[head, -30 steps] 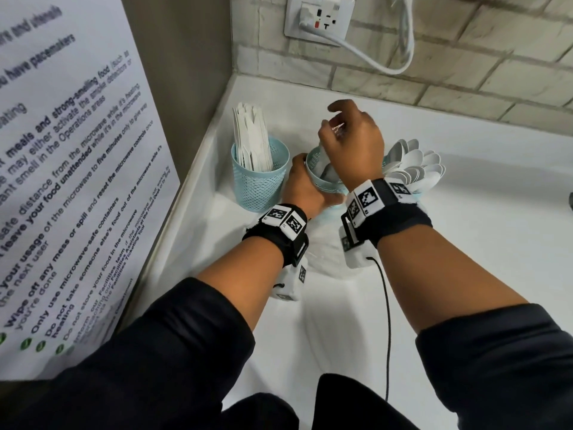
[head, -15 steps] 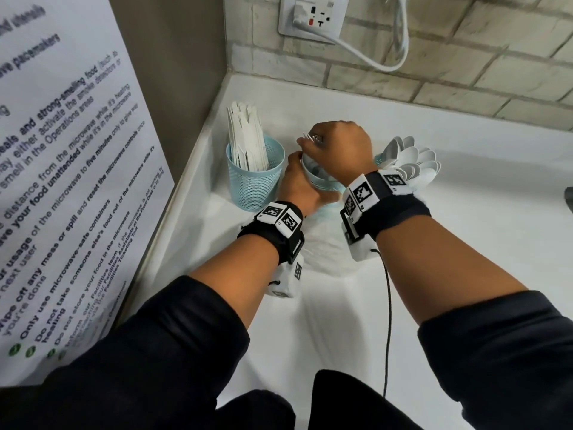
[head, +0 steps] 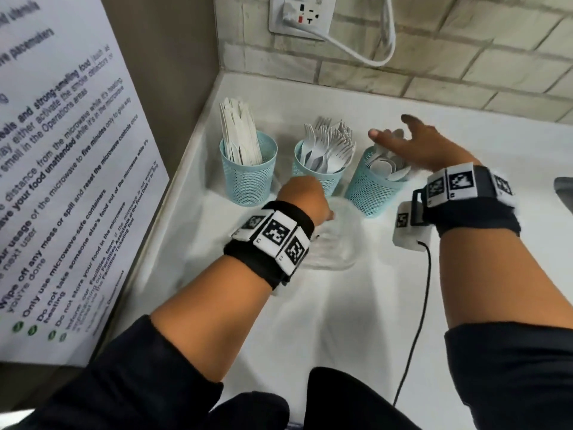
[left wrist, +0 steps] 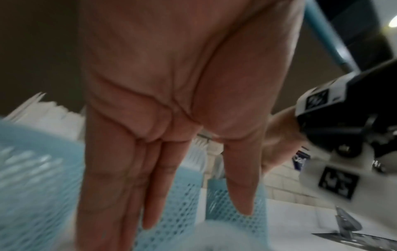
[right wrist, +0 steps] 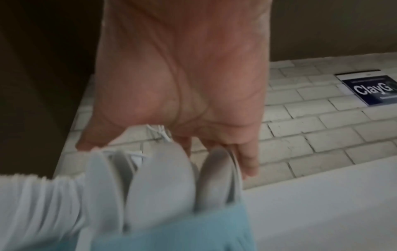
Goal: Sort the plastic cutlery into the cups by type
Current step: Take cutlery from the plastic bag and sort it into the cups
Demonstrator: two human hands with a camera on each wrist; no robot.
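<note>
Three blue mesh cups stand in a row near the wall corner. The left cup (head: 248, 178) holds white knives (head: 238, 135), the middle cup (head: 319, 180) forks (head: 328, 144), and the right cup (head: 372, 193) spoons (head: 387, 166). My right hand (head: 415, 147) hovers open over the spoon cup, its fingers spread above the spoon bowls (right wrist: 159, 178). My left hand (head: 302, 197) hangs in front of the middle cup with straight fingers (left wrist: 150, 186) pointing down at a clear plastic tub (head: 338, 243). Whether they touch the tub is hidden.
A large printed notice (head: 62, 150) covers the surface on the left. A wall socket (head: 300, 17) with a white cable sits above the white counter (head: 341, 321). A black cable (head: 415, 321) trails from my right wrist. A grey object (head: 564, 187) shows at the right edge.
Both hands have left the middle cup. The right hand let go of the forks, moved right over the spoon cup and opened. The left hand dropped toward the clear tub.
</note>
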